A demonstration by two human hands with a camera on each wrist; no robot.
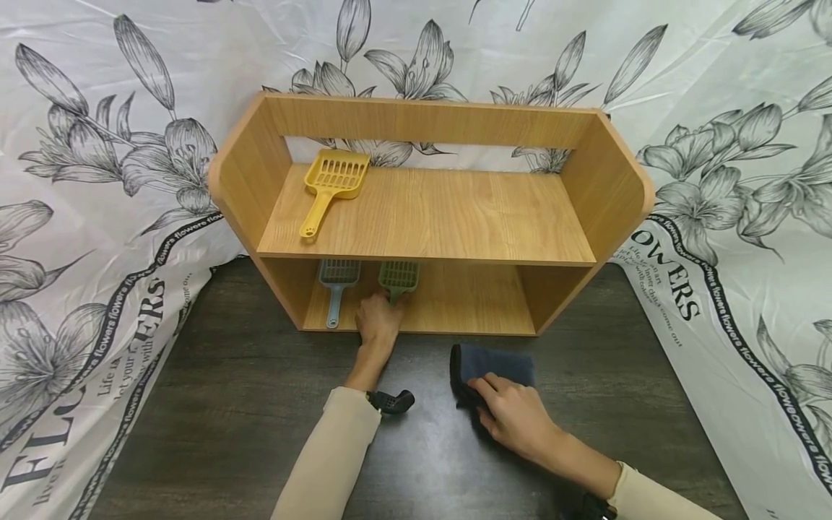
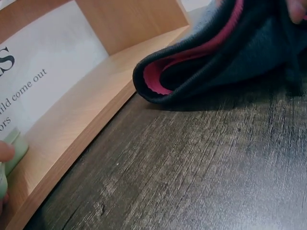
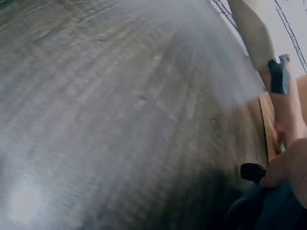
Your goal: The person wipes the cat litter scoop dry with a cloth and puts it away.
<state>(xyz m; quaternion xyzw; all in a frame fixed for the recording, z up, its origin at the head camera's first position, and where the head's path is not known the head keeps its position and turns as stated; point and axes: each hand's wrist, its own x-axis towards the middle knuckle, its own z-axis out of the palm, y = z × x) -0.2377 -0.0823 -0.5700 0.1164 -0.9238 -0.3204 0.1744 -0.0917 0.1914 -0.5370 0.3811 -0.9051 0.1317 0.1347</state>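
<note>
On the lower shelf my left hand (image 1: 379, 318) grips the handle of a green litter scoop (image 1: 399, 277), whose slotted head lies toward the back. In the left wrist view, only fingertips and a piece of the pale green scoop (image 2: 18, 152) show at the left edge. My right hand (image 1: 516, 419) holds a folded blue-grey cloth (image 1: 500, 365) with black edging on the table before the shelf. Pink inner layers of the cloth (image 2: 206, 45) show in the left wrist view. Left of the green scoop lies a grey-blue litter scoop (image 1: 338, 274).
A yellow litter scoop (image 1: 336, 175) lies at the left of the upper shelf. The two-level wooden shelf unit (image 1: 429, 217) has raised side panels and stands on a dark wood-grain table (image 1: 227, 419). Flower-printed white sheeting (image 1: 78, 217) surrounds it at the back and sides.
</note>
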